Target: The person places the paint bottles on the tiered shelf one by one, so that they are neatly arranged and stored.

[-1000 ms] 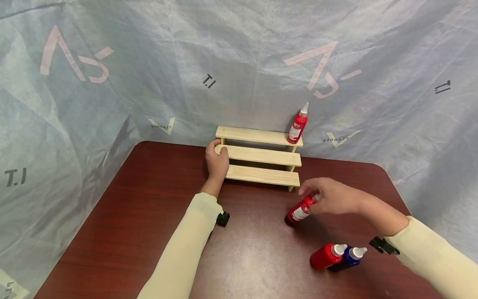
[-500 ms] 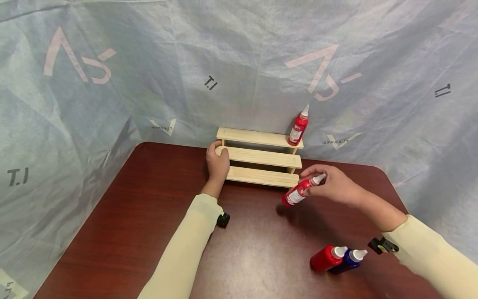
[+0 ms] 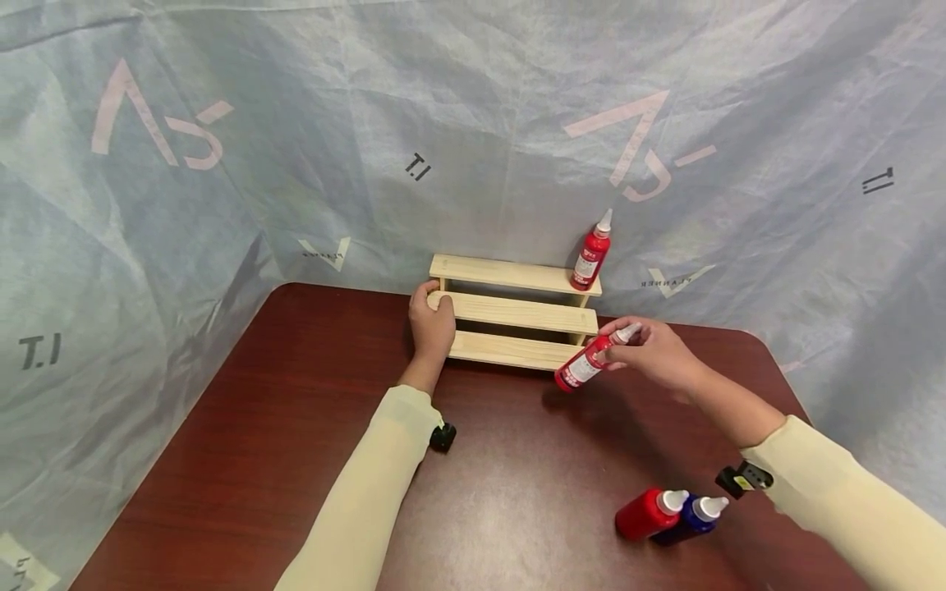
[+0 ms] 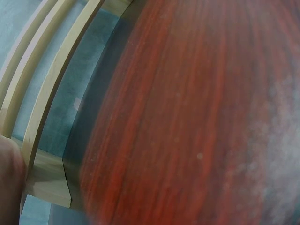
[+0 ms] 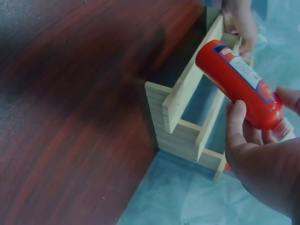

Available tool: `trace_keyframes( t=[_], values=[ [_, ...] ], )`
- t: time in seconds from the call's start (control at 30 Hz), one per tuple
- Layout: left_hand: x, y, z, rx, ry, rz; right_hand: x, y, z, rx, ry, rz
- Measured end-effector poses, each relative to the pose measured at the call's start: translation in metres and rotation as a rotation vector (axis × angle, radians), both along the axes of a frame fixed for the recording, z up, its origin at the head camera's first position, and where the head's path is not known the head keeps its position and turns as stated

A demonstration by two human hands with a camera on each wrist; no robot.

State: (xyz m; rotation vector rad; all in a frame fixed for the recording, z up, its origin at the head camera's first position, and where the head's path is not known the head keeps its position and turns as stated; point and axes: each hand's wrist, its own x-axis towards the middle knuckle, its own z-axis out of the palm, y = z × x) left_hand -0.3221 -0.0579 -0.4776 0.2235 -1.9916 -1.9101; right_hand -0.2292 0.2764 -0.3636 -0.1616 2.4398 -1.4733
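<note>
A three-step wooden shelf (image 3: 510, 310) stands at the back of the table. My left hand (image 3: 432, 324) grips its left end at the middle step. In my right hand (image 3: 650, 351) is a red squeeze bottle (image 3: 584, 366) with a white nozzle, held tilted near the nozzle end, its base toward the lower step's right end. The right wrist view shows fingers and thumb around the neck end of this red bottle (image 5: 236, 82), off the table. Another red bottle (image 3: 590, 258) stands upright on the top step's right end.
A red bottle (image 3: 645, 515) and a dark blue bottle (image 3: 686, 520), both white-capped, stand side by side at the front right of the brown table (image 3: 310, 394). A grey printed sheet (image 3: 473, 123) hangs close behind the shelf.
My right hand has lifted the red bottle off the table and carried it up and slightly left toward the shelf's lower right. The left hand keeps its grip on the shelf.
</note>
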Motion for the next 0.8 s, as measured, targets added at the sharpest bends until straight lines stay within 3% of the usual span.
trace_keyframes(
  t=[0.17,0.5,0.8],
  values=[
    [0.000,0.001,-0.002,-0.004,0.004,0.007,-0.002,-0.001,-0.004,-0.090,-0.048,-0.034],
    [-0.003,0.003,-0.002,0.003,0.005,-0.003,-0.011,0.005,-0.006,-0.458,-0.209,-0.041],
    [-0.003,0.001,-0.004,-0.011,0.012,0.015,-0.013,-0.001,-0.009,-0.451,-0.192,-0.064]
  ],
)
